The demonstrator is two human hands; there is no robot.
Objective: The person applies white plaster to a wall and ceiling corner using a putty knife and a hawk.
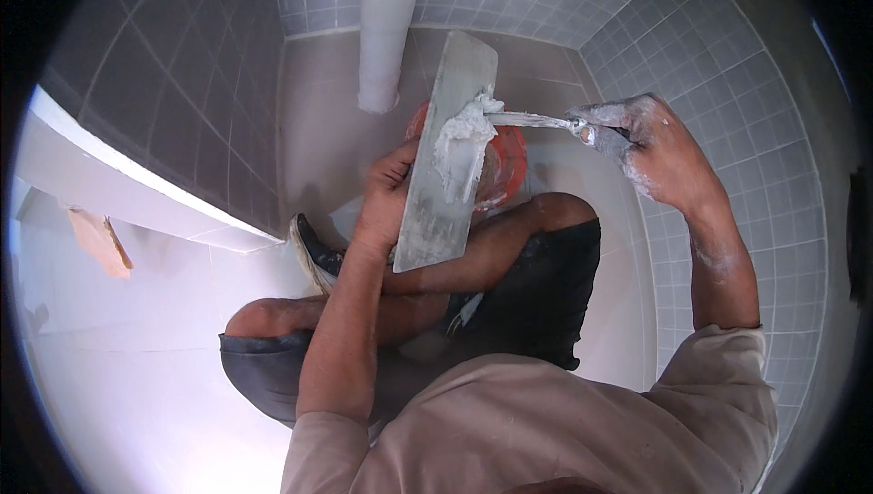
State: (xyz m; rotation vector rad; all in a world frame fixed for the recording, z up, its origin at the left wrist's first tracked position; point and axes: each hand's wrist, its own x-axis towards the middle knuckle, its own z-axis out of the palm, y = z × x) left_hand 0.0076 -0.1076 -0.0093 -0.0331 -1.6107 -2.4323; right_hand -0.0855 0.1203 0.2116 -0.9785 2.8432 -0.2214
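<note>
My left hand (387,192) is closed on a long, flat rectangular plastering trowel (430,226), its handle hidden behind the blade. The blade is tilted upright in front of me, smeared grey. A lump of whitish paste (462,141) sticks to its face. Pinched in my right hand (657,150) is a narrow, paste-coated putty knife (536,119), whose tip meets the paste near the trowel's right edge. Dried white paste coats my right fingers. Behind the trowel stands an orange-red bucket (516,165), partly hidden by the blade.
A white vertical pipe (386,30) comes down to the floor at the back. Grey tiled walls (737,157) stand right, behind and left. A pale ledge (136,171) edges the left wall. My crossed legs (491,267) lie under the trowel; a brown scrap (100,241) is far left.
</note>
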